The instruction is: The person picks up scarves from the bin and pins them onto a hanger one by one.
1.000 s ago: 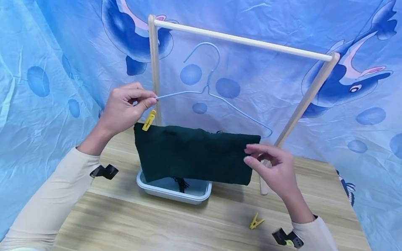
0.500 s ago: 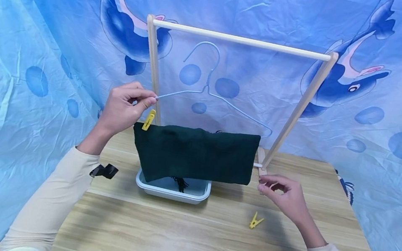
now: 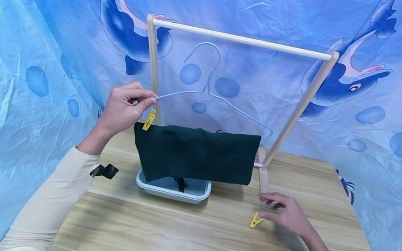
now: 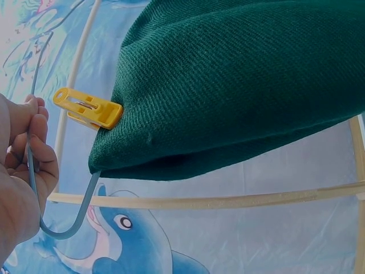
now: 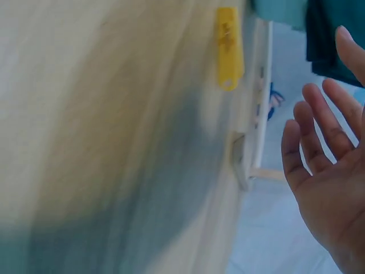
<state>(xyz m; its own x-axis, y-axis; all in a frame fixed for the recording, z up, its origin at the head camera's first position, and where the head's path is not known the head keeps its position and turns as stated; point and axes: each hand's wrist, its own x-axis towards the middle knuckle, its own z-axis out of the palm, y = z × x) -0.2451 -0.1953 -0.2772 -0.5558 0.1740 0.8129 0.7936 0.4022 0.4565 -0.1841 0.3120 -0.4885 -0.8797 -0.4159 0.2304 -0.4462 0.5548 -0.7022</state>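
My left hand (image 3: pixel 127 105) pinches the left shoulder of a light blue wire hanger (image 3: pixel 209 90), holding it up in front of the wooden rack. A dark green ribbed cloth (image 3: pixel 197 154), perhaps a scarf, hangs folded over the hanger's lower bar. At its upper left corner a yellow clothespin (image 4: pixel 88 108) clips the cloth to the bar. A second yellow clothespin (image 3: pixel 255 221) lies on the table. My right hand (image 3: pixel 286 213) hovers right beside it, thumb and fingers apart, holding nothing. In the right wrist view the fingers (image 5: pixel 311 134) are spread.
A wooden rack (image 3: pixel 242 40) with a white top rail stands behind the hanger. Below the cloth sits a pale blue basin (image 3: pixel 173 194), with black fringe (image 3: pixel 180 183) showing over it. Blue dolphin-print curtains (image 3: pixel 391 95) enclose the wooden table (image 3: pixel 170 240).
My right hand has come away from the cloth's right end, moving down and right to the loose clothespin. The left hand, hanger and cloth have stayed in place.
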